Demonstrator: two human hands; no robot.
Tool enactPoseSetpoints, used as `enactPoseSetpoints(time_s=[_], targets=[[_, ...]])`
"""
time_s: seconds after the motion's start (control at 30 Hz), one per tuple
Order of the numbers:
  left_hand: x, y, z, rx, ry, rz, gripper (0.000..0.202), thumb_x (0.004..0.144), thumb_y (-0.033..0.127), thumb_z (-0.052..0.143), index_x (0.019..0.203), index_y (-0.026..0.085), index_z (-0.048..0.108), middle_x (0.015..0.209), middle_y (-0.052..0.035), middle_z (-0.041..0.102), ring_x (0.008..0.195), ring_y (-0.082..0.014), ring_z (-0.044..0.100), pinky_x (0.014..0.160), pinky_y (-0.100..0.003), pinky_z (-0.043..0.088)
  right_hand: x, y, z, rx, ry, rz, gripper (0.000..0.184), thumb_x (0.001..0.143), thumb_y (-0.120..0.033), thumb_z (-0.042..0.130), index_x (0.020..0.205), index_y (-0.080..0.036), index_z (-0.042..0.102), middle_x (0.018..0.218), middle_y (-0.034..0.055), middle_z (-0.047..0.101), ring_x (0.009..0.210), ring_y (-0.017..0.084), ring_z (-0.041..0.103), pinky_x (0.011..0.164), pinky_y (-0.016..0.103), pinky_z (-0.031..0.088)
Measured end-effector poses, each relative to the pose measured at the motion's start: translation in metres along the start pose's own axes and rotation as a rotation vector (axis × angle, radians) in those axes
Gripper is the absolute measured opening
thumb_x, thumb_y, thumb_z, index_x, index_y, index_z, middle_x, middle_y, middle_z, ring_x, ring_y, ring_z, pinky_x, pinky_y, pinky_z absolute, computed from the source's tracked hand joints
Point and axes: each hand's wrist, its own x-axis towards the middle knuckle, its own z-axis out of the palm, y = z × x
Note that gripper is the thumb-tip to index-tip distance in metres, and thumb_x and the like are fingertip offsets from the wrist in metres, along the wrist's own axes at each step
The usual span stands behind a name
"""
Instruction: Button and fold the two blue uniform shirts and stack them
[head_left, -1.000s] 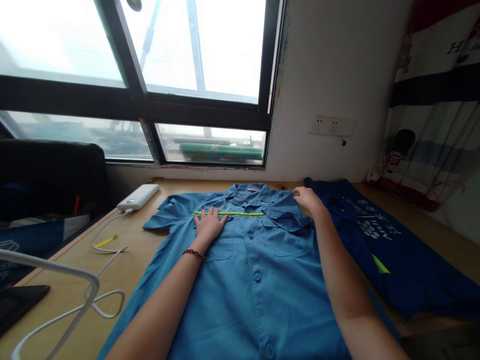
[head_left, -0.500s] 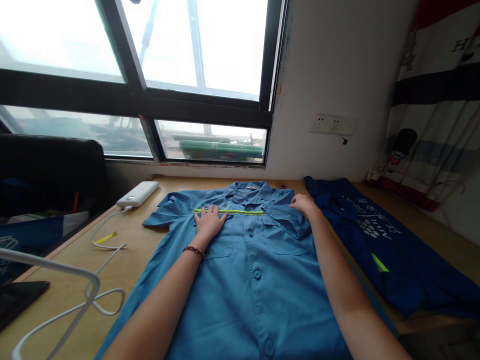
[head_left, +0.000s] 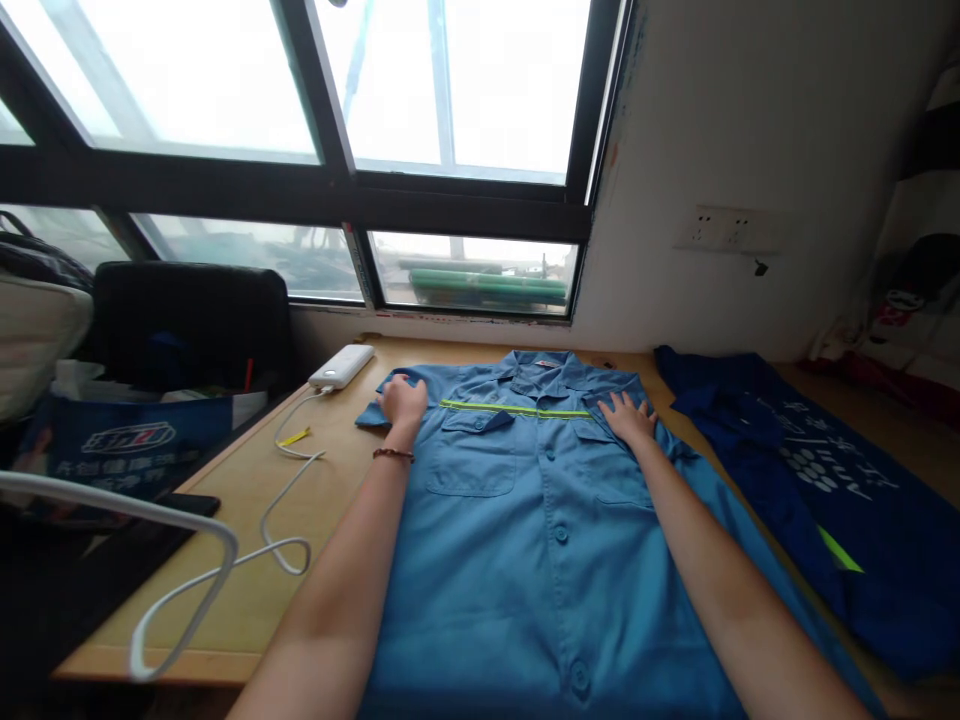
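A light blue short-sleeved work shirt lies front up on the wooden table, collar away from me. It has dark buttons down the front, two chest pockets and a yellow-green stripe across the chest. At the sleeve on the left, my left hand has its fingers curled onto the cloth, closed on it; the fingertips are partly hidden. My right hand lies open, fingers spread, on the upper chest at the right, by the end of the stripe.
A white power bank with a white cable sits on the table at the left. Along the right lies a dark blue garment with white print. Behind are a window and a wall socket; a black chair stands left.
My left hand has moved from flat on the chest stripe out to the left sleeve and curled. My right hand has gone from a pinch to spread flat. The view has turned left.
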Motion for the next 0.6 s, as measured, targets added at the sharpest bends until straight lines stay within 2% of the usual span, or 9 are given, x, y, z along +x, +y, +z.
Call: enactPoseSetpoints(time_s=[0.07, 0.1, 0.2, 0.3, 0.4, 0.47, 0.53, 0.6], targets=[[0.015, -0.021, -0.014, 0.03, 0.146, -0.192, 0.043, 0.068, 0.032, 0.054, 0.103, 0.008, 0.054, 0.11, -0.0245, 0.053, 0.105, -0.0364, 0.047, 0.083, -0.05, 0.037, 0.001, -0.001, 0.003, 0.001, 0.016, -0.002, 0.062, 0.08, -0.062, 0.017, 0.132, -0.032, 0.03, 0.141, 0.0019, 0.021, 0.125, 0.038, 0.016, 0.096, 0.057, 0.013], [0.019, -0.031, -0.018, 0.024, 0.168, -0.263, 0.044, 0.064, 0.032, 0.058, 0.1, 0.007, 0.055, 0.11, -0.0263, 0.052, 0.105, -0.0384, 0.046, 0.08, -0.052, 0.037, 0.002, -0.001, 0.005, 0.002, 0.026, -0.001, 0.061, 0.08, -0.062, 0.017, 0.132, -0.032, 0.03, 0.141, 0.0021, 0.022, 0.124, 0.038, 0.017, 0.096, 0.057, 0.013], [0.026, -0.051, -0.023, -0.075, 0.055, -0.332, 0.039, 0.051, 0.031, 0.07, 0.082, 0.01, 0.059, 0.099, -0.0248, 0.058, 0.098, -0.0401, 0.051, 0.077, -0.053, 0.039, 0.003, -0.002, 0.009, -0.002, 0.048, 0.001, 0.061, 0.08, -0.062, 0.018, 0.131, -0.031, 0.032, 0.14, 0.0026, 0.023, 0.123, 0.037, 0.019, 0.096, 0.057, 0.015], [0.028, -0.051, -0.017, -0.299, -0.034, -0.311, 0.033, 0.041, 0.027, 0.074, 0.067, 0.014, 0.057, 0.086, -0.0177, 0.063, 0.095, -0.0379, 0.053, 0.079, -0.051, 0.039, 0.005, 0.0, 0.011, -0.008, 0.063, -0.005, 0.061, 0.08, -0.062, 0.019, 0.13, -0.032, 0.034, 0.139, 0.0023, 0.025, 0.122, 0.037, 0.02, 0.095, 0.057, 0.017], [0.032, -0.04, -0.008, -0.543, -0.017, -0.25, 0.03, 0.055, 0.029, 0.065, 0.08, 0.014, 0.057, 0.081, -0.0092, 0.064, 0.088, -0.0262, 0.058, 0.075, -0.039, 0.046, 0.006, 0.0, 0.012, -0.011, 0.072, -0.005, 0.06, 0.079, -0.062, 0.019, 0.13, -0.033, 0.034, 0.139, 0.0018, 0.026, 0.122, 0.036, 0.021, 0.094, 0.057, 0.018], [0.036, -0.037, -0.007, -0.79, 0.008, -0.192, 0.029, 0.066, 0.027, 0.054, 0.092, 0.015, 0.054, 0.082, -0.0049, 0.063, 0.083, -0.0183, 0.06, 0.072, -0.031, 0.049, 0.006, 0.0, 0.011, -0.015, 0.061, -0.005, 0.06, 0.079, -0.062, 0.019, 0.13, -0.033, 0.034, 0.139, 0.0019, 0.026, 0.121, 0.036, 0.021, 0.093, 0.058, 0.017], [0.041, -0.041, -0.008, -1.024, 0.016, -0.163, 0.028, 0.071, 0.022, 0.044, 0.097, 0.017, 0.053, 0.081, -0.0032, 0.063, 0.081, -0.0145, 0.06, 0.073, -0.028, 0.049, 0.005, 0.0, 0.011, -0.022, 0.052, -0.006, 0.06, 0.079, -0.062, 0.018, 0.13, -0.033, 0.033, 0.139, 0.0018, 0.025, 0.121, 0.036, 0.021, 0.093, 0.058, 0.018], [0.044, -0.048, -0.01, -1.059, -0.026, -0.168, 0.027, 0.073, 0.018, 0.037, 0.095, 0.016, 0.054, 0.075, -0.0039, 0.062, 0.079, -0.0143, 0.06, 0.074, -0.028, 0.049, 0.005, 0.0, 0.01, -0.028, 0.054, -0.004, 0.06, 0.079, -0.062, 0.019, 0.13, -0.033, 0.033, 0.139, 0.0015, 0.025, 0.121, 0.035, 0.022, 0.093, 0.057, 0.018]])
